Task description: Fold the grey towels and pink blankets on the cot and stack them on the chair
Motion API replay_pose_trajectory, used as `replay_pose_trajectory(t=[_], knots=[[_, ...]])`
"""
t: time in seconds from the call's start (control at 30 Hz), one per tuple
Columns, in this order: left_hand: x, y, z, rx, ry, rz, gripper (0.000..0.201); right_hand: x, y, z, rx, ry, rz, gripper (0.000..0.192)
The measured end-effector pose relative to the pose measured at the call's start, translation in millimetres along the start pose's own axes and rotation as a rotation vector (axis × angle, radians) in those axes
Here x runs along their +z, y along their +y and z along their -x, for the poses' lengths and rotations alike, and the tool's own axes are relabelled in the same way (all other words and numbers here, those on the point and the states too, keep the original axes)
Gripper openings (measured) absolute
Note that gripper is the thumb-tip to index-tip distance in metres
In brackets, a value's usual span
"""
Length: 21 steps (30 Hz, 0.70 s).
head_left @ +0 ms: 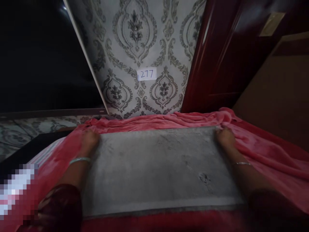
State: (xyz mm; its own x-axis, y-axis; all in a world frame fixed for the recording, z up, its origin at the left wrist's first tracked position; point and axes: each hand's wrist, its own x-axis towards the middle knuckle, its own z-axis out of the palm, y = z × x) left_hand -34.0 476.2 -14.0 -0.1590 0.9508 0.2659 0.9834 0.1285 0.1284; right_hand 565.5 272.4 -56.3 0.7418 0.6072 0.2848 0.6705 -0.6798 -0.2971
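Note:
A grey rectangular cloth [154, 167] with a small dark motif near its right side is spread out flat over a red blanket [159, 122]. A paler band runs along its near edge. At the far left corner, my left hand [90, 140] is closed on the cloth's edge, blurred by motion. My right hand [225, 138] grips the far right corner with its fingers curled in. Both arms reach forward along the cloth's two sides.
A large black screen [45, 58] stands at the left against the patterned wall [145, 38]. A paper label reading 277 [146, 74] is stuck on the wall. Dark red glossy wood [217, 58] and a brown panel [277, 87] rise at the right. Blanket folds lie around the cloth.

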Motion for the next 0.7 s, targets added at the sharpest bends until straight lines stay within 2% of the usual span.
replay_pose_trajectory(t=[0.03,0.07,0.1,0.13,0.17,0.23,0.3,0.4,0.47,0.53,0.6,0.7], knots=[[-2.8,22,10,0.092,0.045,0.008,0.048,-1,-15,9,-0.082,0.013,-0.018,0.054],[-2.9,47,22,0.240,0.093,0.030,0.052,-1,-33,21,-0.238,0.025,-0.044,0.055],[-0.2,75,37,0.434,0.067,0.087,0.054,1,-53,35,-0.449,0.005,-0.095,0.055],[5.0,104,54,0.634,-0.022,0.139,0.057,5,-74,50,-0.651,-0.061,-0.134,0.055],[12.3,130,72,0.739,-0.078,0.153,0.057,10,-93,66,-0.803,-0.144,-0.145,0.056],[29.3,171,105,0.910,-0.206,0.157,0.062,22,-123,94,-0.986,-0.311,-0.103,0.057],[43.9,193,129,0.976,-0.291,0.158,0.066,34,-138,109,-1.038,-0.387,-0.075,0.059],[53.2,195,139,0.985,-0.328,0.145,0.069,44,-133,104,-1.020,-0.409,-0.062,0.062],[52.4,187,132,0.973,-0.325,0.131,0.070,46,-116,85,-0.952,-0.414,-0.021,0.062],[49.6,173,117,0.921,-0.336,0.096,0.069,46,-89,60,-0.825,-0.397,0.038,0.061],[47.0,148,97,0.816,-0.346,0.052,0.068,45,-54,35,-0.677,-0.352,0.092,0.061],[43.7,91,66,0.577,-0.309,0.046,0.062,40,0,10,-0.471,-0.282,0.157,0.061]])
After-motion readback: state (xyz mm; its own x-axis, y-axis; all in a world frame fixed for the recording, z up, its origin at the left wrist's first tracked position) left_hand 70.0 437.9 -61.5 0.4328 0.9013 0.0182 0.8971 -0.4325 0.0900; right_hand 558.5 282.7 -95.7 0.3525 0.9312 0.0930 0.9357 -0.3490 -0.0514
